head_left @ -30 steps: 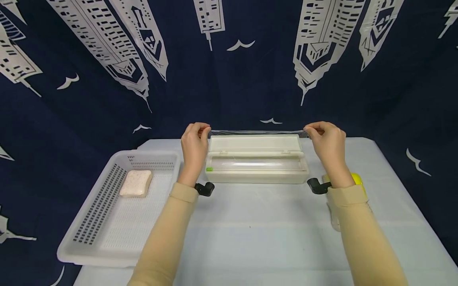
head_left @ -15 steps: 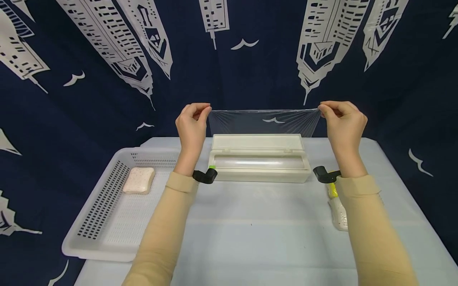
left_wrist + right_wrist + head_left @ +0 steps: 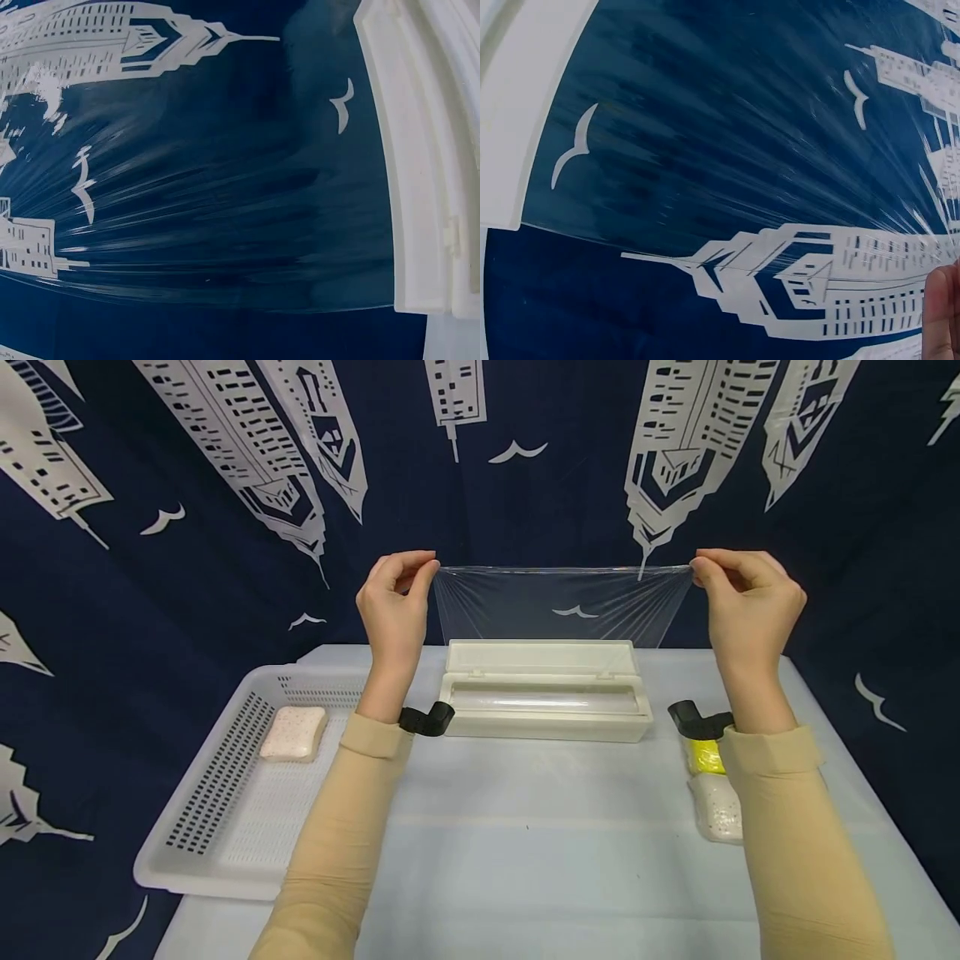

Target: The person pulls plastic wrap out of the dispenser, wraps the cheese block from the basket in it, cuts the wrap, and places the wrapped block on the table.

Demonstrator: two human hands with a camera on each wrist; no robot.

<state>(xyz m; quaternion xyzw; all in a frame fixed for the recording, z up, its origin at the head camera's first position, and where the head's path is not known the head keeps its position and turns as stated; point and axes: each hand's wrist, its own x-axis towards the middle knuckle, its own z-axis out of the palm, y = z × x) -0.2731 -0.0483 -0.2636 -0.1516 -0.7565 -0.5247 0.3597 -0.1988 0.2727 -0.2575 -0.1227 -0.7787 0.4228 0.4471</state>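
Observation:
A sheet of clear plastic wrap (image 3: 555,602) stretches upward from the far side of a cream dispenser box (image 3: 547,727), whose lid stands raised. My left hand (image 3: 396,602) pinches the sheet's upper left corner between thumb and fingers. At the upper right corner, my right hand (image 3: 753,602) pinches it the same way. Creases fan out across the film from both corners, as the plastic wrap (image 3: 210,202) shows in the left wrist view. Part of the right hand (image 3: 941,311) enters at the edge of the right wrist view. Inside the box lies a clear roll (image 3: 543,697).
A white perforated basket (image 3: 150,860) at the left holds a pale speckled slab like bread (image 3: 294,734). Beneath the right forearm lie a yellow packet (image 3: 705,757) and a wrapped white speckled item (image 3: 716,808), partly covered. Dark blue printed cloth (image 3: 525,510) hangs behind the white table (image 3: 540,860).
Both hands have risen from behind the box's lid and spread slightly apart. More plastic wrap is drawn out between them. The yellow packet and white item show more beside the right sleeve.

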